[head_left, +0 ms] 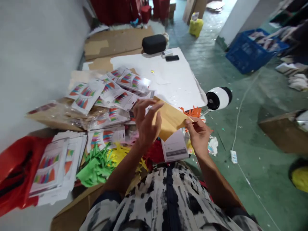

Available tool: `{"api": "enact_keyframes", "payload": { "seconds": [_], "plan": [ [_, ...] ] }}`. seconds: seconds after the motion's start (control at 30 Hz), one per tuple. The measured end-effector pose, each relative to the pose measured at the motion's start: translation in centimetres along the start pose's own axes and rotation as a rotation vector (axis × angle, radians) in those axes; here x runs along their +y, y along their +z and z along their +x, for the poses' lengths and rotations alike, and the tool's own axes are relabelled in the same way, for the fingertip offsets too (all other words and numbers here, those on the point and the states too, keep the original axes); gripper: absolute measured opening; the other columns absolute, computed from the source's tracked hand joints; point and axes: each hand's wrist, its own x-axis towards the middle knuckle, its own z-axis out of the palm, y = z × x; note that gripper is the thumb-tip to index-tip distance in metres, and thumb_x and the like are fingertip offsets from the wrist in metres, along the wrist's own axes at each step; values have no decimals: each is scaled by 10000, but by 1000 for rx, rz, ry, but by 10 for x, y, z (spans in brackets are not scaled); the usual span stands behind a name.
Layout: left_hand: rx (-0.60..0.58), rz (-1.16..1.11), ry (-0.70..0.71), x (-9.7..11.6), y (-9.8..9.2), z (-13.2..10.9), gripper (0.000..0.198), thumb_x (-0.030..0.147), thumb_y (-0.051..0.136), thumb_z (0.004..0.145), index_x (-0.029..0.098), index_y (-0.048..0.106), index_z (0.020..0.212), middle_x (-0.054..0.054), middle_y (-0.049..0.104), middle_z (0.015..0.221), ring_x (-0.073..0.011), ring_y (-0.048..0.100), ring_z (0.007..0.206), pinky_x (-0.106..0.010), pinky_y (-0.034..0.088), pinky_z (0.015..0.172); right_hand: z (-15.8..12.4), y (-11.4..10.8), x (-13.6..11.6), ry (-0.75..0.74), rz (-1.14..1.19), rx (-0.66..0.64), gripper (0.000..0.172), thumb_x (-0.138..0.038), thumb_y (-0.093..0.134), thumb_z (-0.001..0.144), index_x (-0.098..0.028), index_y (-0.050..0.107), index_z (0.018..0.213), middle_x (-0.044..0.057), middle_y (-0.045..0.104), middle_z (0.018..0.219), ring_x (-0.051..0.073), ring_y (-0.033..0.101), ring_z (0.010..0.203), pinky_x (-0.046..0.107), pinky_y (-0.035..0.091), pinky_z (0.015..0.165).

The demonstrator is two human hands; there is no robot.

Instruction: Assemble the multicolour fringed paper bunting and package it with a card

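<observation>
My right hand (199, 133) pinches the right corner of a folded yellow-orange sheet of paper (172, 118) between thumb and fingers. At the sheet's left end, my left hand (147, 123) has its fingers apart and bent; whether they touch the paper I cannot tell. Below the sheet lies a white printed card (175, 148) with dark lines on it. Green cut paper fringe (96, 166) and yellow fringe (117, 157) lie left of my left forearm. Some orange fringe (192, 112) shows just beyond my right hand.
Plastic-packed cards with coloured tassel pictures (112, 91) are heaped on the left of the white table (166, 75). A black case (154, 44) and a phone (172, 58) lie at its far end. A black-and-white cylinder (218, 98) stands right. A blue crate (250, 53) sits farther off.
</observation>
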Motion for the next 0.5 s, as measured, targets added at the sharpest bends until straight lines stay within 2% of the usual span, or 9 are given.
{"api": "enact_keyframes", "payload": {
  "seconds": [0.03, 0.07, 0.1, 0.2, 0.27, 0.33, 0.4, 0.5],
  "plan": [
    [46, -107, -86, 9, 3, -9, 148, 249, 612, 969, 257, 697, 1090, -93, 682, 1181, -268, 606, 1236, -509, 435, 1169, -3, -8, -2, 5, -5, 29, 253, -485, 716, 941, -243, 751, 1005, 36, 741, 908, 196, 667, 800, 332, 547, 748],
    [39, -247, -193, 17, 7, -19, 104, 298, 616, 975, 244, 679, 1038, -93, 680, 1136, -253, 633, 1161, -465, 491, 1103, -6, -16, -3, 11, -8, 56, 260, -492, 713, 942, -242, 750, 1005, 35, 738, 901, 195, 661, 793, 327, 541, 738],
    [-27, -411, -320, 25, 11, -28, 127, 353, 629, 973, 237, 661, 1014, -86, 683, 1097, -238, 656, 1091, -424, 530, 1038, -9, -23, -4, 19, -7, 77, 269, -500, 714, 940, -242, 748, 1007, 34, 735, 894, 193, 656, 786, 323, 537, 731],
    [-331, -879, -697, 41, 28, -45, 360, 553, 708, 898, 218, 646, 1015, -77, 717, 1034, -227, 708, 984, -370, 574, 923, -21, -37, -2, 66, 10, 90, 297, -527, 722, 927, -237, 740, 992, 24, 713, 855, 181, 636, 751, 308, 523, 715],
    [-449, -1050, -863, 45, 38, -46, 488, 653, 750, 822, 201, 646, 974, -82, 737, 975, -247, 736, 974, -378, 586, 915, -27, -44, 3, 92, 9, 39, 310, -537, 718, 928, -232, 736, 980, 19, 700, 835, 176, 622, 737, 301, 512, 701],
    [-483, -1114, -965, 45, 45, -43, 545, 697, 778, 772, 187, 636, 902, -73, 731, 874, -266, 756, 953, -395, 603, 911, -32, -50, 6, 105, -16, -47, 310, -533, 704, 940, -227, 733, 977, 24, 703, 841, 180, 624, 746, 309, 514, 709],
    [-475, -1125, -1019, 43, 49, -41, 559, 703, 794, 755, 175, 633, 849, -58, 712, 791, -271, 767, 920, -408, 622, 905, -33, -55, 4, 83, -81, -107, 292, -508, 694, 953, -230, 729, 1033, 38, 728, 925, 198, 657, 823, 340, 538, 782],
    [-466, -1082, -974, 39, 49, -48, 550, 692, 780, 786, 154, 677, 836, -60, 736, 808, -262, 776, 910, -422, 631, 939, -31, -54, -8, -106, -263, -87, 288, -443, 695, 964, -264, 714, 1189, 68, 728, 1207, 254, 663, 1122, 451, 519, 1006]
  ]
}}
